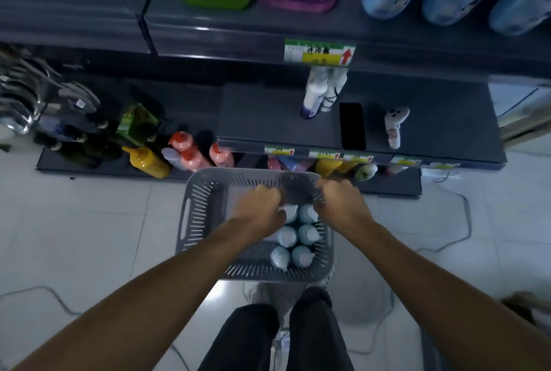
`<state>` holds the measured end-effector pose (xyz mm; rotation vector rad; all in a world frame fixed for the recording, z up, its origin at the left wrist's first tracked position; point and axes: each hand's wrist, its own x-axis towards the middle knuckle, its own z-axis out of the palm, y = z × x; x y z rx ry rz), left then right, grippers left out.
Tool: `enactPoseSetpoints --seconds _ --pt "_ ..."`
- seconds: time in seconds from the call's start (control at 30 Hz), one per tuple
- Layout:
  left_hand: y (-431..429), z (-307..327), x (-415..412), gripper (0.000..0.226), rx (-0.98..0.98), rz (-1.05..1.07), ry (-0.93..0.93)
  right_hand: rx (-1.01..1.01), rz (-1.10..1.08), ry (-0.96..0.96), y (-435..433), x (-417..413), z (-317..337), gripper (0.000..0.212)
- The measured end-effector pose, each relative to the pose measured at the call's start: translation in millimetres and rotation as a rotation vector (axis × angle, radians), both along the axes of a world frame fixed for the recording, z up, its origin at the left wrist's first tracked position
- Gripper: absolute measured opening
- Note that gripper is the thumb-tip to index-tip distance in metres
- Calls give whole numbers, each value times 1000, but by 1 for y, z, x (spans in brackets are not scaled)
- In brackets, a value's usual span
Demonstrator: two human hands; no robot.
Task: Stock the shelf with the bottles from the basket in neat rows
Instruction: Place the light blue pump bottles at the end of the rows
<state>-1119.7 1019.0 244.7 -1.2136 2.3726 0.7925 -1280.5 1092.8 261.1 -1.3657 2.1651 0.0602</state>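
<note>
Both hands down in the grey basket [202,215] on the floor: left hand [262,209] curled around a pale blue bottle [290,212], right hand [340,200] closed, grip unclear; shelf [268,114] just beyond

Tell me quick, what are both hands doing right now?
Left hand: down in the basket, fingers curled at a bottle; grip cannot be told.
Right hand: closed on the basket's far rim.
</note>
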Motion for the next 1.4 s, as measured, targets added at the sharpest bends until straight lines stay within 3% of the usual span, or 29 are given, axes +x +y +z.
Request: enactPoseSetpoints --seconds 0.33,0.7,1.1,1.4 --pt "11 -89 -9 34 -78 59 51 85 -5 60 5 14 -97 23" --pt "28 -131 -25 41 -126 37 74 151 206 248 10 24 -128 28" --pt "15 -115 -31 27 -117 100 30 135 124 215 1 15 -108 20" --pt "-19 -31 -43 31 -161 -1 -37 41 60 216 -12 -3 -40 22"
